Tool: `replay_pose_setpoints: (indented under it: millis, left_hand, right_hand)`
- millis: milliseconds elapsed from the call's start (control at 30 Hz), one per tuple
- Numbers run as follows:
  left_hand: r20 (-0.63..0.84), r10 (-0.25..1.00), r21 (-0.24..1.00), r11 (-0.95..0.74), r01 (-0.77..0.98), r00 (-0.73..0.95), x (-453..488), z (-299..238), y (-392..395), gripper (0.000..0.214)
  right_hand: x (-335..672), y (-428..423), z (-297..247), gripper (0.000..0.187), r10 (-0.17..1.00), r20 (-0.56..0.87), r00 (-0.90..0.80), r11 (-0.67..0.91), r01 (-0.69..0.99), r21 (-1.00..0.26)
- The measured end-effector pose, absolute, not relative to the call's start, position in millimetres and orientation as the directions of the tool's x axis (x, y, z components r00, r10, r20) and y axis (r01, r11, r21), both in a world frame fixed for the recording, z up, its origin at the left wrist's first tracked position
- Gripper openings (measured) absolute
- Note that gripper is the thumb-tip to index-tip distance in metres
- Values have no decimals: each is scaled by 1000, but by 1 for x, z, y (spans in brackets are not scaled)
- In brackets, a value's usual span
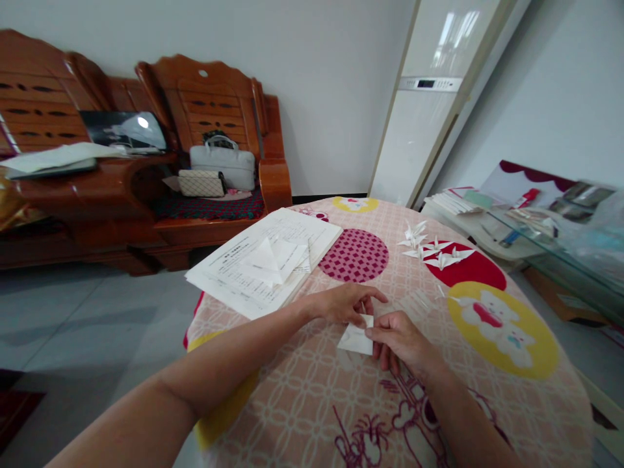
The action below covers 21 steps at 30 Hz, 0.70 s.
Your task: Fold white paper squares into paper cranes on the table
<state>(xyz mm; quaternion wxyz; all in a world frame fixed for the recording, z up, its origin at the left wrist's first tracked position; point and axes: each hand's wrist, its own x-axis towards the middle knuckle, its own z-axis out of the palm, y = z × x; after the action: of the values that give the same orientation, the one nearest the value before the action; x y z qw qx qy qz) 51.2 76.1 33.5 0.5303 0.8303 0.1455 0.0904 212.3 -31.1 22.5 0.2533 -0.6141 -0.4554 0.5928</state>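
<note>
A small folded piece of white paper (358,340) is between my two hands, low over the patterned tablecloth (302,383). My left hand (344,304) grips its far edge, thumb on top, with the index finger stretched out to the right. The thumb and fingers of my right hand (400,335) pinch the paper's right edge. Several white folded paper cranes (446,257) rest on the table to the right, beyond my right hand. Left of my hands lies a stack of printed sheets (229,260), with loose folded white paper (275,260) on top.
Wooden armchairs (209,97) stand along the wall, one holding a grey bag (224,166) and a quilted purse (201,183). A tall white cabinet unit (414,130) is behind the table. At right, a glass-topped table (550,250) carries papers and clutter close to the round table's edge.
</note>
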Motion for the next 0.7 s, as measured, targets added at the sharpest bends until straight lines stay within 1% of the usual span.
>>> replay_pose_setpoints:
  millis: [100,200,300,400,467,533,600,700]
  left_hand:
    - [-14,247,860,-491,137,969,62,36,78,67]
    - [-27,183,831,-542,124,983,72,37,80,70]
    - [-15,127,816,-572,86,992,84,37,83,70]
    - [-3,77,801,-596,48,997,97,34,86,69]
    - [53,59,770,-638,-3,997,105,32,87,56]
    - [115,44,730,-681,-54,992,111,29,88,46]
    - [161,41,701,-708,-85,986,112,27,89,46]
    - [226,79,668,-738,-95,971,104,22,87,53]
  right_hand:
    - [213,-33,25,24,816,-564,-123,-498,344,-796]
    - [220,-36,24,27,816,-567,-115,-455,477,-752]
    - [230,-37,24,26,883,-459,-98,-311,610,-729]
    - [238,-34,30,16,958,-273,-90,-153,646,-748]
    - [240,-31,35,11,982,-139,-127,-30,623,-782]
    - [241,-29,38,11,987,-37,-158,70,620,-781]
    - [241,-26,38,13,984,-9,-178,110,647,-755]
    - [240,-25,33,17,978,-27,-206,123,678,-725]
